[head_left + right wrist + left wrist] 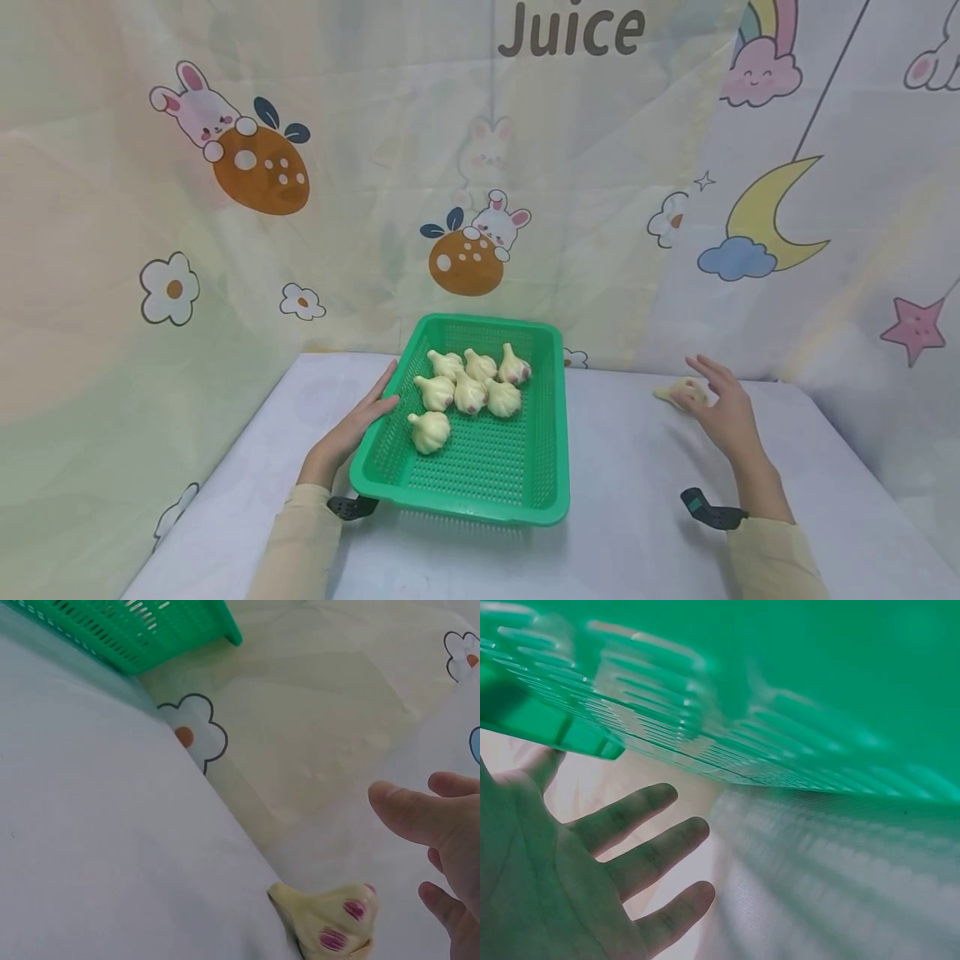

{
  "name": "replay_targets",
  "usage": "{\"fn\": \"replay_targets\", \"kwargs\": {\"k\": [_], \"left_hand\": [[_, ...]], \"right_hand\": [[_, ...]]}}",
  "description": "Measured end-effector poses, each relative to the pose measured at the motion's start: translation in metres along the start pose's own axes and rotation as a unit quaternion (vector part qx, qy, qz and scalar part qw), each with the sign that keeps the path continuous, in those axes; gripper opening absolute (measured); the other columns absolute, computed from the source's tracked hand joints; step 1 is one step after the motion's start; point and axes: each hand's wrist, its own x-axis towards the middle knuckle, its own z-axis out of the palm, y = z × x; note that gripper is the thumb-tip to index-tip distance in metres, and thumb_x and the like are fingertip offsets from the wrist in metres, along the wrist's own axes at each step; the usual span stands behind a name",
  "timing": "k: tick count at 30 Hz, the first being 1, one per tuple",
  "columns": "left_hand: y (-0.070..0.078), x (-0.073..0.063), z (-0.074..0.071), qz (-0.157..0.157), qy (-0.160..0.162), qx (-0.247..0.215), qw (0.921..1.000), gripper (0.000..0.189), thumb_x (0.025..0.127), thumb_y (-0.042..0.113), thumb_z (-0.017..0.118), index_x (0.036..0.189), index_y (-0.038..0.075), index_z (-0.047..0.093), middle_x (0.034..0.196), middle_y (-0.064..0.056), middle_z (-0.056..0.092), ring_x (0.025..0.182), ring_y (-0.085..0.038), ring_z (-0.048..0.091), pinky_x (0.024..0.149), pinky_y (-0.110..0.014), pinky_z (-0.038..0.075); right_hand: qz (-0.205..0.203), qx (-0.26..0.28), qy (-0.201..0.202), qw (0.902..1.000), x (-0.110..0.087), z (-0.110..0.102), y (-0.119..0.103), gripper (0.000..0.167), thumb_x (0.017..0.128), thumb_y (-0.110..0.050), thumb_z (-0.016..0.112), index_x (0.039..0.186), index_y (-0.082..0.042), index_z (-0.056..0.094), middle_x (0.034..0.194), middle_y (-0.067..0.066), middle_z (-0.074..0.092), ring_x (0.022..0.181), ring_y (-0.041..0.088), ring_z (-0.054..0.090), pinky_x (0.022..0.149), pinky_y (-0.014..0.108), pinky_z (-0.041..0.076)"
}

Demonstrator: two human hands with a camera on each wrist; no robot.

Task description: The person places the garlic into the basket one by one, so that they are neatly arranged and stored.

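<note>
A green plastic basket (pixel 480 467) stands in the middle of the table, with several garlic bulbs (pixel 431 432) grouped toward its back and left. My left hand (pixel 360 422) lies along the basket's left side, thumb at the rim. From below, the left wrist view shows the same hand's fingers (pixel 660 851) spread and straight beside the slotted wall. Off to the right, one more garlic bulb (pixel 693 388) lies on the table near the back edge. My right hand (pixel 731 417) hovers close over that bulb, fingers extended and thumb apart; the right wrist view shows a gap between them.
The white table (pixel 615 467) reaches back to a printed cloth backdrop (pixel 360 225) that hangs behind and at both sides. Black straps (pixel 712 510) with small devices sit on both wrists.
</note>
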Motion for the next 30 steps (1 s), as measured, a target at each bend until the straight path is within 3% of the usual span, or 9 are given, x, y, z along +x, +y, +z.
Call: {"fn": "replay_targets", "kwargs": {"k": [12, 26, 30], "left_hand": [[0.000, -0.001, 0.000, -0.001, 0.000, 0.004, 1.0000, 0.062, 0.101, 0.042, 0.034, 0.152, 0.040, -0.002, 0.160, 0.010, -0.009, 0.147, -0.026, -0.012, 0.111, -0.066, 0.002], [-0.005, 0.002, -0.001, -0.001, -0.001, 0.002, 1.0000, 0.064, 0.101, 0.042, 0.035, 0.153, 0.037, -0.002, 0.159, 0.012, -0.009, 0.147, -0.025, -0.012, 0.111, -0.067, 0.003], [-0.004, 0.001, -0.001, 0.000, -0.002, -0.002, 1.0000, 0.063, 0.101, 0.042, 0.035, 0.152, 0.041, -0.001, 0.159, 0.012, -0.009, 0.147, -0.025, -0.012, 0.111, -0.066, 0.003]], "right_hand": [[0.006, -0.002, -0.011, 0.9999, 0.004, 0.007, 0.017, 0.073, 0.087, -0.018, 0.069, 0.149, -0.012, 0.032, 0.156, 0.023, 0.016, 0.138, 0.052, 0.016, 0.100, 0.072, 0.022], [-0.010, -0.027, -0.043, 0.9987, 0.007, 0.009, 0.034, 0.075, 0.086, -0.019, 0.071, 0.148, -0.006, 0.031, 0.152, 0.031, 0.016, 0.133, 0.059, 0.019, 0.095, 0.075, 0.022], [-0.013, -0.029, -0.050, 0.9982, 0.009, 0.013, 0.038, 0.076, 0.084, -0.015, 0.071, 0.148, -0.005, 0.031, 0.152, 0.032, 0.015, 0.132, 0.059, 0.019, 0.095, 0.075, 0.022]]}}
